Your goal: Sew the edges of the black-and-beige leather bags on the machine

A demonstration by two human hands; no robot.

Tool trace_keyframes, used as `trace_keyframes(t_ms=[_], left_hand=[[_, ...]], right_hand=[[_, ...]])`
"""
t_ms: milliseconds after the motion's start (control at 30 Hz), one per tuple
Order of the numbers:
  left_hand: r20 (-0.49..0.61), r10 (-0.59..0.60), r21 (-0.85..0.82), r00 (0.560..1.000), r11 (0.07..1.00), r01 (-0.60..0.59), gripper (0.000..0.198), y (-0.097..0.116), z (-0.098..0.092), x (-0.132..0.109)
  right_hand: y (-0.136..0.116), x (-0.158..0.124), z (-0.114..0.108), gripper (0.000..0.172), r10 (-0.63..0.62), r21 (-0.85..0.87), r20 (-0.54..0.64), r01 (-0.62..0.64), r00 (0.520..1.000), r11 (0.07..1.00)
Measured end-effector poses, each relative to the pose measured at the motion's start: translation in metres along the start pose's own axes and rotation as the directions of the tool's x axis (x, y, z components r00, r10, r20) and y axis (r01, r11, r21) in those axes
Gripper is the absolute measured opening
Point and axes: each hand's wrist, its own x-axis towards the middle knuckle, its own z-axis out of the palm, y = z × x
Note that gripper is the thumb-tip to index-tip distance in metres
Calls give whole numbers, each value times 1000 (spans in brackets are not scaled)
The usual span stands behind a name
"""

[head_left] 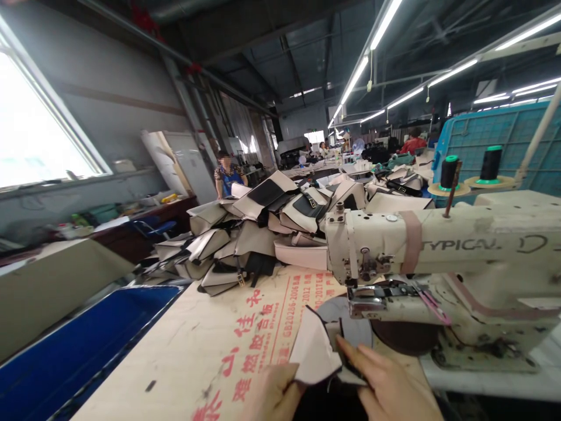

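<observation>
Between my two hands, low in the view, is a beige bag piece with dark edges, folded open and tilted. My left hand pinches its near left edge. On the other side, my right hand grips the right edge, with the index finger laid along it. The lower part of the piece drops into shadow and is hidden. Just beyond my right hand stands a cream sewing machine, its arm end close to the piece but apart from it.
A big heap of beige and black bags covers the far end of the plywood table. A blue-lined bin lies to the left. Thread spools stand behind the machine, before a blue mesh cart. A person stands beyond the heap.
</observation>
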Motion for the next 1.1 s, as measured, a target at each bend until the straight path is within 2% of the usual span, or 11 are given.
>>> trace_keyframes(t_ms=[67, 100, 167, 233, 267, 367, 567, 733, 900, 1000, 1100], left_hand=[[53, -13, -12, 998, 1000, 13, 38, -9, 2, 13], [32, -23, 2, 999, 1000, 23, 38, -14, 5, 20], [-81, -18, 31, 997, 999, 21, 30, -21, 12, 33], [-171, 55, 41, 984, 998, -49, 13, -23, 19, 43], [-180, 106, 46, 978, 994, -100, 14, -21, 21, 47], [-175, 247, 110, 953, 967, -231, 29, -11, 22, 55], [-112, 411, 241, 905, 894, -376, 30, -6, 22, 70], [-66, 418, 188, 906, 897, -400, 36, -12, 17, 69], [103, 395, -7, 913, 918, -396, 40, -8, 7, 62], [122, 382, -46, 916, 924, -379, 36, -3, 6, 62], [112, 390, -46, 914, 921, -388, 33, -1, 12, 63]], right_hand=[[6, 9, -18, 53, 42, 68, 19, -43, 999, 997], [11, 15, -21, 44, 82, 105, 41, -86, 996, 991], [25, 28, -18, 30, 172, 161, 91, -185, 981, 970], [37, 38, -8, 29, 239, 185, 109, -255, 965, 949], [43, 41, -3, 29, 250, 187, 103, -265, 963, 946], [56, 40, 10, 25, 190, 174, 50, -196, 980, 965], [73, 29, 23, 30, 33, 167, -52, -24, 998, 986], [67, 34, 6, 29, -37, 199, 9, 35, 999, 979], [71, 32, -10, 28, -91, 203, 193, 51, 977, 978], [78, 26, -10, 24, -62, 195, 181, 26, 982, 980], [81, 22, -9, 24, -90, 177, 121, 68, 989, 982]])
